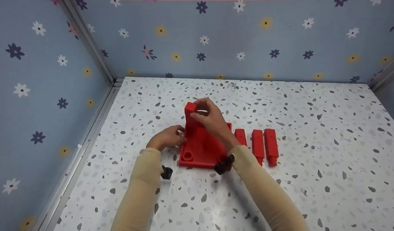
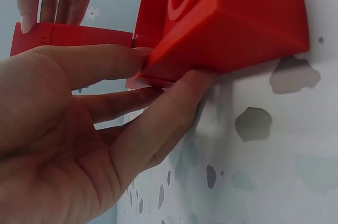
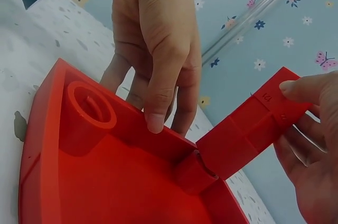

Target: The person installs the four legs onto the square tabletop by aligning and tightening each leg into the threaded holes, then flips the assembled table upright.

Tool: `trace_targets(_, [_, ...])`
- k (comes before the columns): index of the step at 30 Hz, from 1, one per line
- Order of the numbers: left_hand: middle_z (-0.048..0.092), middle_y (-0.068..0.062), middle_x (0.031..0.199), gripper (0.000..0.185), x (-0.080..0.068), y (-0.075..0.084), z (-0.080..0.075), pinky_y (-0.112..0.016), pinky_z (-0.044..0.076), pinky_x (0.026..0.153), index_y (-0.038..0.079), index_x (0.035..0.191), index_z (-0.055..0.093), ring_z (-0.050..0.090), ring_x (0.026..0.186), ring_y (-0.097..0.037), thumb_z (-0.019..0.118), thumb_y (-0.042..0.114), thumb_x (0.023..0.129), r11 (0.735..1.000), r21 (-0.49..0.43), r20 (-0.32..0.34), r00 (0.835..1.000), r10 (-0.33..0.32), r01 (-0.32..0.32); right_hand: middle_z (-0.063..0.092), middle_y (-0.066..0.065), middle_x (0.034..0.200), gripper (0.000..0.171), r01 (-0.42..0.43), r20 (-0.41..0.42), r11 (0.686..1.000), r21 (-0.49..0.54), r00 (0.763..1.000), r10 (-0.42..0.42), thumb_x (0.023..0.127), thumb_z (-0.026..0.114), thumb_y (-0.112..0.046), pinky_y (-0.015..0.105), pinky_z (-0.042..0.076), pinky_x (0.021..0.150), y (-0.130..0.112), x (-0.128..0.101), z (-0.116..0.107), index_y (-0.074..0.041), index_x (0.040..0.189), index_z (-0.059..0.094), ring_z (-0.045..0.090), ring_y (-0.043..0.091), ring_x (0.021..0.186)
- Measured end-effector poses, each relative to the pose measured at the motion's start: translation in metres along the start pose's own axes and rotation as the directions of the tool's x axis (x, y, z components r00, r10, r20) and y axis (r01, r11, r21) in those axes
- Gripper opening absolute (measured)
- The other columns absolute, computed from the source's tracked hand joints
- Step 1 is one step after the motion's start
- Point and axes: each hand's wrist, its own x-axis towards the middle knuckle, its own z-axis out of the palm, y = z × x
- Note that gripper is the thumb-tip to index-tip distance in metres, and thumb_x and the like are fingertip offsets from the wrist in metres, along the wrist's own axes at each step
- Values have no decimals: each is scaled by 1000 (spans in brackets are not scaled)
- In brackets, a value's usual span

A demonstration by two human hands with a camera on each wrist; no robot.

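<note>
A shallow red square tray-like base (image 1: 197, 164), its hollow side up, lies on the table with round sockets inside its corners; one socket (image 3: 91, 106) shows in the right wrist view. At the far left corner a square red leg (image 3: 245, 123) stands upright, its lower end at the corner socket. My right hand (image 1: 213, 120) pinches this leg near its top between thumb and fingers. My left hand (image 1: 167, 138) grips the base's left wall, thumb over the rim and fingers outside, low by the table in the left wrist view.
Right of the base lie three more red legs, a near one (image 1: 240, 136), a middle one (image 1: 257, 144) and an outer one (image 1: 271, 144), with narrower ends toward me. The speckled table (image 1: 328, 144) meets flowered walls (image 1: 216, 41) at the back and left.
</note>
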Motion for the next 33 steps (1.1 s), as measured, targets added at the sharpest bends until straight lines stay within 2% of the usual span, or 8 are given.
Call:
trace_targets(7, [55, -13, 116, 47, 0, 1, 0, -34, 55, 81, 10, 137, 44, 61, 96, -23, 55, 15, 92, 1000, 31, -6, 1000, -2, 3, 62, 2, 114, 38, 19, -54, 997, -75, 998, -23, 85, 71, -14, 32, 50, 94, 5, 1, 2, -16, 117, 52, 59, 15, 107])
trace_targets(12, [56, -13, 117, 46, 1, 1, 0, -34, 55, 81, 10, 136, 44, 61, 96, -23, 56, 16, 92, 999, 37, -8, 1000, -5, 5, 61, 7, 114, 39, 24, -68, 995, -101, 997, -31, 86, 70, -12, 32, 49, 95, -14, -9, 7, -8, 118, 49, 58, 18, 107])
trace_targets(16, [57, -14, 117, 46, 2, 0, 1, -33, 56, 79, 10, 136, 44, 63, 94, -22, 55, 16, 92, 1000, 30, -8, 1000, -3, 3, 57, 14, 120, 47, 19, -38, 996, -85, 999, -22, 86, 69, -9, 38, 46, 100, -27, -15, 7, 0, 125, 44, 54, 24, 113])
trace_targets(21, [57, -14, 117, 47, 2, 0, 1, -33, 56, 79, 10, 137, 44, 63, 94, -22, 54, 16, 92, 999, 36, -12, 1000, -9, 9, 51, 15, 130, 54, 42, -1, 999, 4, 999, -42, 85, 68, -8, 49, 37, 108, -23, -12, 1, -2, 131, 41, 48, 28, 121])
trace_targets(25, [56, -14, 118, 47, 2, 0, 0, -32, 56, 78, 10, 138, 44, 63, 95, -23, 55, 16, 93, 999, 37, -14, 1000, -13, 14, 48, 12, 136, 58, 24, 38, 999, 36, 999, -25, 86, 66, -10, 47, 36, 110, -21, -12, -3, -7, 137, 40, 46, 27, 126])
trace_targets(33, [55, -15, 121, 46, 2, -1, 0, -33, 56, 79, 10, 137, 44, 62, 98, -24, 54, 15, 93, 1000, 24, -3, 1000, -7, 7, 38, 16, 149, 59, -12, 161, 996, 84, 987, -2, 92, 58, -5, 40, 36, 110, -17, -10, -8, -4, 146, 35, 39, 30, 136])
